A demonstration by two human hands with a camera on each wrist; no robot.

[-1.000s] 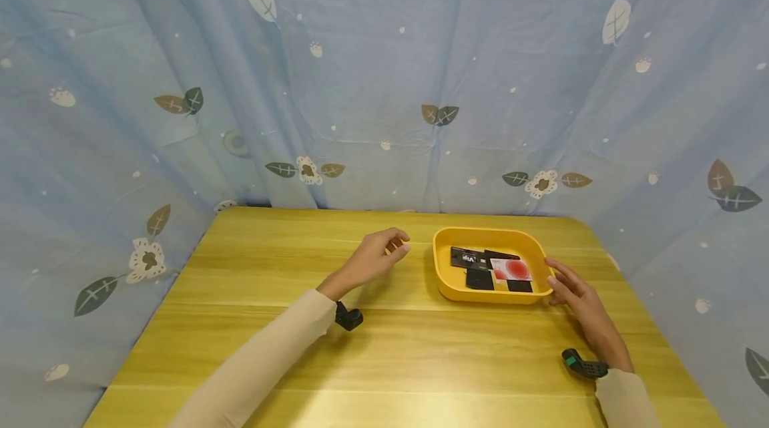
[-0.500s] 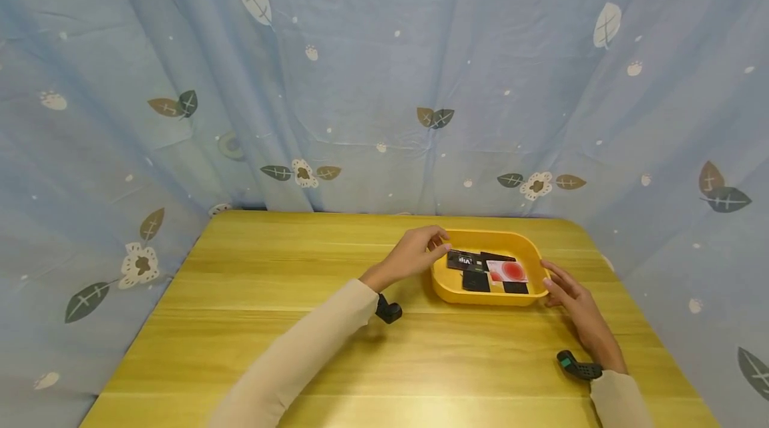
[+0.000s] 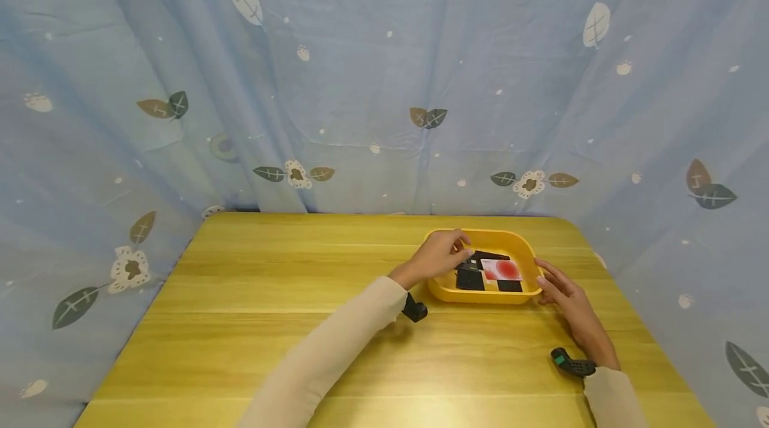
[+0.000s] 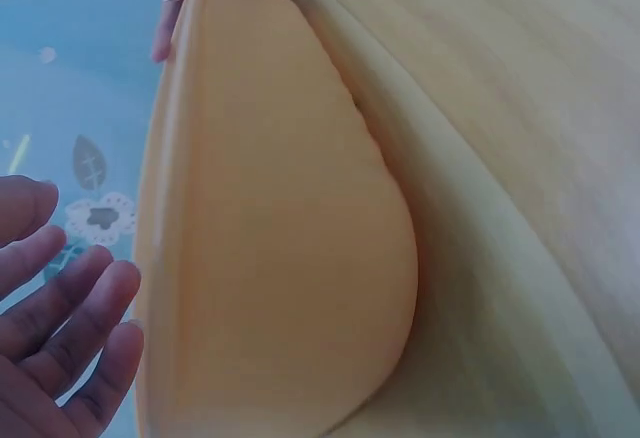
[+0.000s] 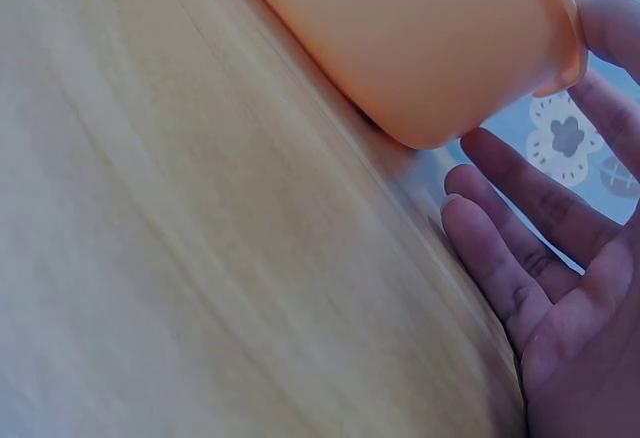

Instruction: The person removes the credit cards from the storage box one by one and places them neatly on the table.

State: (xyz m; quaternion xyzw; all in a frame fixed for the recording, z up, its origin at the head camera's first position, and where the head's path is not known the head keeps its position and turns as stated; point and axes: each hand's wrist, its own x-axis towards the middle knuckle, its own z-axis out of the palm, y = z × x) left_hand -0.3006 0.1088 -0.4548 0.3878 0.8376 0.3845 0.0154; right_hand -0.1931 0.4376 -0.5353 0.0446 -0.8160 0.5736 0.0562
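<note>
A blue patterned curtain (image 3: 348, 47) hangs behind the yellow tray, and a wood-grain table (image 3: 288, 268) lies beneath it. The yellow tray (image 3: 486, 297) itself stands upright. At the tray's right end, the right hand (image 3: 571, 304) grips its rim. Over the tray's left end, the left hand (image 3: 438, 256) has loosely bent, parted fingers. Black cards (image 3: 470, 280) lie inside the tray, partly under a red-and-white card (image 3: 501, 270).
</note>
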